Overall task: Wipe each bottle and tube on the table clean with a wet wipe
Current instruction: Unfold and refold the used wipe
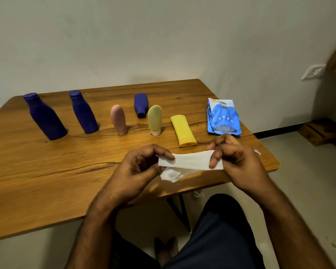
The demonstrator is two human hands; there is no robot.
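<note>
A white wet wipe (190,163) is stretched between my two hands above the table's front edge. My left hand (142,167) pinches its left end and my right hand (235,158) pinches its right end. Behind them stand two tall dark blue bottles (46,117) (83,112), a pink tube (118,120) and a green tube (154,119) on its white cap. A small dark blue bottle (141,105) and a yellow tube (183,131) lie flat. The blue wet wipe pack (223,117) lies at the right.
The wooden table (47,171) stands against a pale wall. Its right corner is near my right hand. A wall socket (313,71) and wooden pieces (318,131) are at the far right. My legs show below the table edge.
</note>
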